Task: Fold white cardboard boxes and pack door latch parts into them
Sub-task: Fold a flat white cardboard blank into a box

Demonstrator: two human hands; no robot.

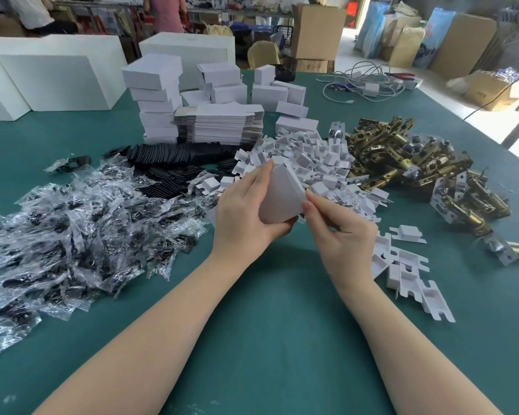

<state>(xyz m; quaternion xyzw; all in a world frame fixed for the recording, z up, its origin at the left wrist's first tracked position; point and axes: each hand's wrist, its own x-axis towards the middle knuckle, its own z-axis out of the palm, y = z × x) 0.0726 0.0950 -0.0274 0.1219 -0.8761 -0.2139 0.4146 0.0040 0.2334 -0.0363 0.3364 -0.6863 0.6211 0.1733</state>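
Head view, read from nine o'clock across to three: a wide heap of small clear plastic bags holding dark parts (72,235) lies on the green table mat (267,339). Toward eleven o'clock flat black plates (174,163) lie in a pile, with a stack of flat unfolded white cardboard blanks (219,125) and folded white boxes (155,97) behind them. At centre the left hand (243,211) curls its fingers round a small white cardboard box (279,196), held above the mat, thumb on its upper edge. The right hand (339,232) pinches the box's right corner between thumb and forefinger. Just behind, at twelve o'clock, lies a pile of white folded cardboard inserts (309,157). At two o'clock brass-coloured metal door latches (408,163) lie heaped.
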